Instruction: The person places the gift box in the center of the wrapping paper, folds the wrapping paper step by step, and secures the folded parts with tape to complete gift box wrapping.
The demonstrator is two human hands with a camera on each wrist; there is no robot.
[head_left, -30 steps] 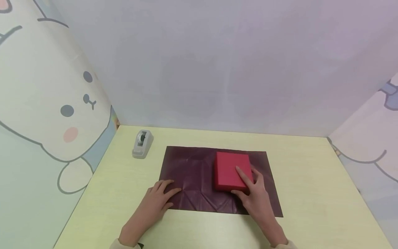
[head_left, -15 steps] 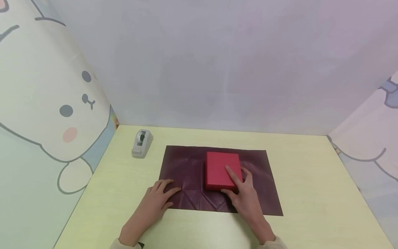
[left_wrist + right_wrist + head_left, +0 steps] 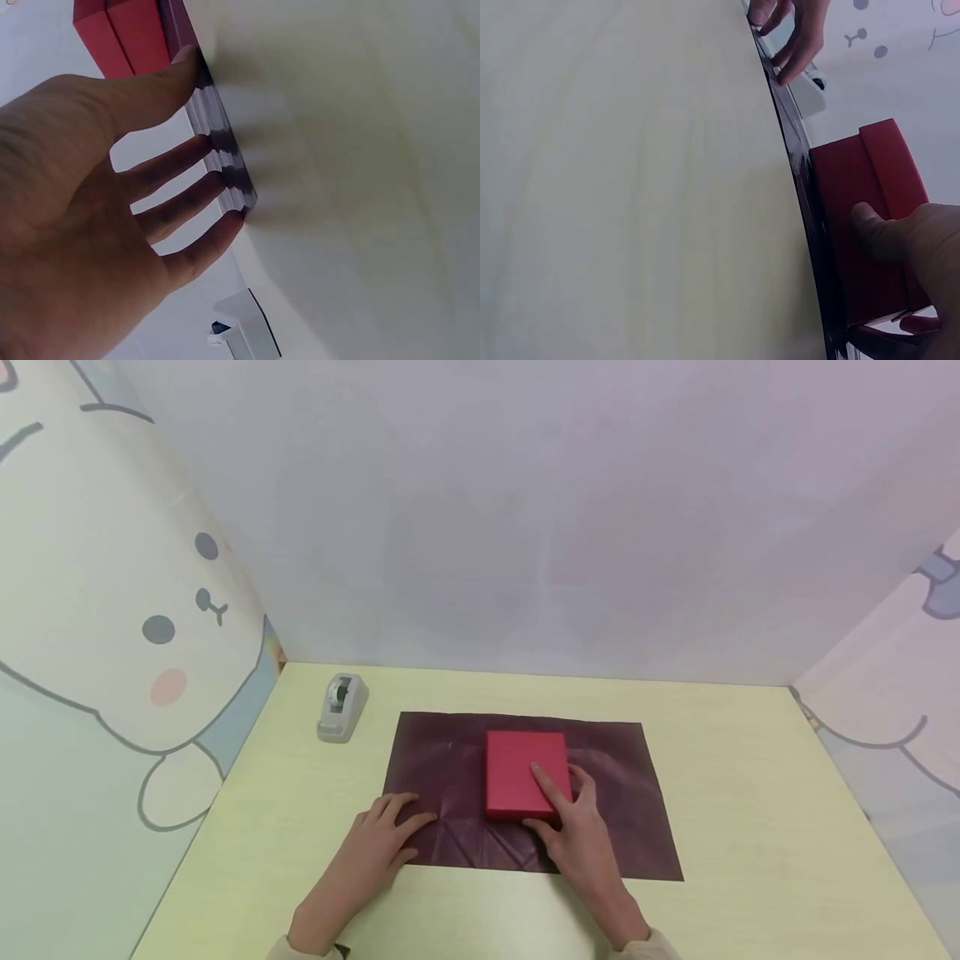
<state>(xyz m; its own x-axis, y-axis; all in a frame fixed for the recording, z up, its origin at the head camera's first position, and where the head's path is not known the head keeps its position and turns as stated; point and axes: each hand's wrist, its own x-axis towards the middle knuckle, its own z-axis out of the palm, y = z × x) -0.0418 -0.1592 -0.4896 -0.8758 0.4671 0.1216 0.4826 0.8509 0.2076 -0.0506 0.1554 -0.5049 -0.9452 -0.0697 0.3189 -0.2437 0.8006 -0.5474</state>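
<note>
A red lidded box (image 3: pixel 522 768) sits near the middle of a dark purple sheet of wrapping paper (image 3: pixel 630 827), which lies flat with crease lines. My right hand (image 3: pixel 573 831) grips the box at its near right corner. In the right wrist view the thumb (image 3: pixel 877 232) presses on the box's near side, while other fingers reach round its end. My left hand (image 3: pixel 378 835) rests its spread fingertips on the paper's near left corner. The left wrist view shows those fingertips (image 3: pixel 214 180) touching down along the paper's edge, holding nothing.
A grey tape dispenser (image 3: pixel 342 707) with a roll in it stands at the back left of the pale wooden table (image 3: pixel 765 793). Behind the table rises a plain pale wall (image 3: pixel 480 527), with cartoon-printed panels (image 3: pixel 112 635) on both sides.
The right hand has slid the box leftward across the paper, from the right part to near the middle. The left hand has stayed on the near left corner.
</note>
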